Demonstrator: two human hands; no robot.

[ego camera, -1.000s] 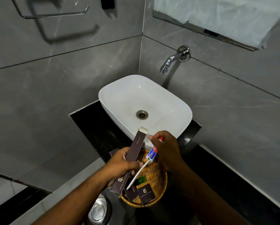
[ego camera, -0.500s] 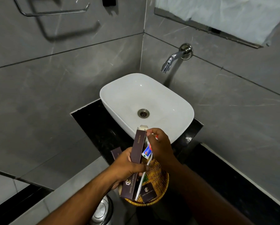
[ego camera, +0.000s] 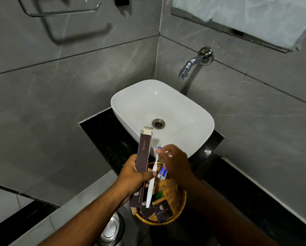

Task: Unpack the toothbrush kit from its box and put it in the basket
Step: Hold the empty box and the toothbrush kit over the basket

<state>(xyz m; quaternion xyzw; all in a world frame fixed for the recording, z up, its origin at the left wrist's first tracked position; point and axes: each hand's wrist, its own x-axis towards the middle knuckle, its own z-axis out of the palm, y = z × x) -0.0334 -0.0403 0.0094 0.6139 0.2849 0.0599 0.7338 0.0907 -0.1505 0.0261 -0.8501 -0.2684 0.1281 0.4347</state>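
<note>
- Toothbrush (ego camera: 153,176): white, slim, out of the box, hanging head-up over the near-left part of the basket (ego camera: 179,201), handle end down toward the small dark packets inside.
- Toothpaste tube (ego camera: 162,172): small, blue/white/red, just right of the brush, above the basket's far rim.
- Right hand (ego camera: 177,162): closed on the brush near the head end; tube seems held under the same hand, exact finger contact hidden.
- Left hand (ego camera: 132,176): wrapped round the mid of the dark dental kit box (ego camera: 142,164), left of the basket; box upright-ish, top flap open, looks empty, can't confirm.
- Handling, my guess: brush v. light, stiff plastic, smooth so may slip; pinch at neck or mid-handle. Tube soft, squashy, hold by body w/o squeezing.
- White sink (ego camera: 130,107) behind the basket; steel bin lid (ego camera: 111,229) below-left of it.
</note>
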